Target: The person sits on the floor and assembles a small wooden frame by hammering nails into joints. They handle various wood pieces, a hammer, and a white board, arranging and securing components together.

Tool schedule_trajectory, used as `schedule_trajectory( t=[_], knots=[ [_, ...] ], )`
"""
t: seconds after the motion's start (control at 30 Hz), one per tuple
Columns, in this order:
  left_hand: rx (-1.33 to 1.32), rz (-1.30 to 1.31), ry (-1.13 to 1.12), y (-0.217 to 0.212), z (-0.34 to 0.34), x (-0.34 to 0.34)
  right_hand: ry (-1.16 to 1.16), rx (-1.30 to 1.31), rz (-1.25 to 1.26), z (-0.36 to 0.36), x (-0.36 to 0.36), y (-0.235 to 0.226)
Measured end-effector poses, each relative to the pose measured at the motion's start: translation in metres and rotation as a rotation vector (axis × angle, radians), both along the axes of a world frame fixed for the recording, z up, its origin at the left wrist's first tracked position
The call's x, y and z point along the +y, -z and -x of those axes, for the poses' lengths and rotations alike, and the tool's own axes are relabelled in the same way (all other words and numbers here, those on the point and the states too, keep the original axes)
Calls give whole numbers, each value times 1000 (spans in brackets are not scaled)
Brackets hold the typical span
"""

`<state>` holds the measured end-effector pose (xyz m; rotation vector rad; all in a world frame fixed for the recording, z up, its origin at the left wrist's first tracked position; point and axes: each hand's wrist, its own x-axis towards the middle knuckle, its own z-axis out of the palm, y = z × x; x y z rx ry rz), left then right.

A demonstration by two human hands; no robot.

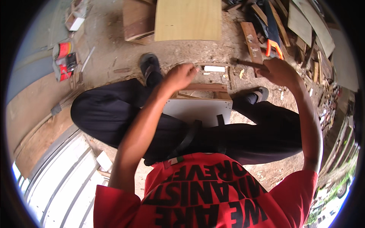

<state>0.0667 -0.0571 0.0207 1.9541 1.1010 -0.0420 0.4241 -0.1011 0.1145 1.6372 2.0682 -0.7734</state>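
Between my legs stands a wooden box frame [203, 87] with a pale grey panel [197, 108] on its near side. My left hand [181, 77] is above the frame's left far corner, fingers closed in a pinch; whatever they hold is too small to make out. Off to the right, my right hand [280, 72] is wrapped round a dark brown hammer [249, 64], whose narrow head end points left toward the frame. A small white block [214, 68] lies on the ground just beyond the frame.
Ahead stands a light wooden panel [188, 21] beside a brown board [138, 19]. An orange-handled saw [273, 47] rests among scrap wood at the far right, near a reddish plank [251, 41]. Red tins [64, 60] are at the left. Wood chips litter the dirt floor.
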Motion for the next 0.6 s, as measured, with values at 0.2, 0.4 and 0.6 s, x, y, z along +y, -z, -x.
schedule_trajectory(
  t=[0.2,0.4,0.6],
  knots=[
    [30,-246,-64,-82,75,74,-99,559,-33,90,-54,51],
    [92,-325,-29,-111,103,105,6,643,69,208,-108,74],
    [-123,-326,-79,-99,86,111,-58,413,99,229,-105,79]
  ],
)
